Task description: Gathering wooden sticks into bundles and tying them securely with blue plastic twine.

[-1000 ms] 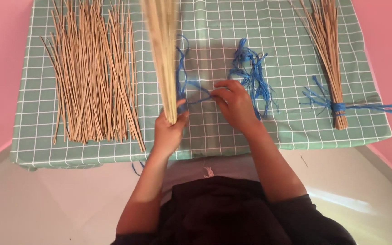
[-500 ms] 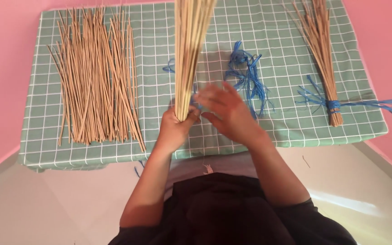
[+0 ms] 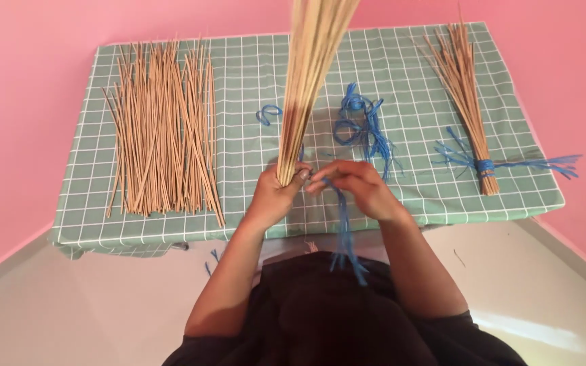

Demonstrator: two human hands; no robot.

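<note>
Two hands busy above the near edge of the checked green tablecloth. Left hand clamped round the butt of an upright stick bundle; right hand pinching a blue raffia strand, dangling toward the lap. Loose sticks left, spare raffia centre, tied bundle right. Pink walls behind.
</note>
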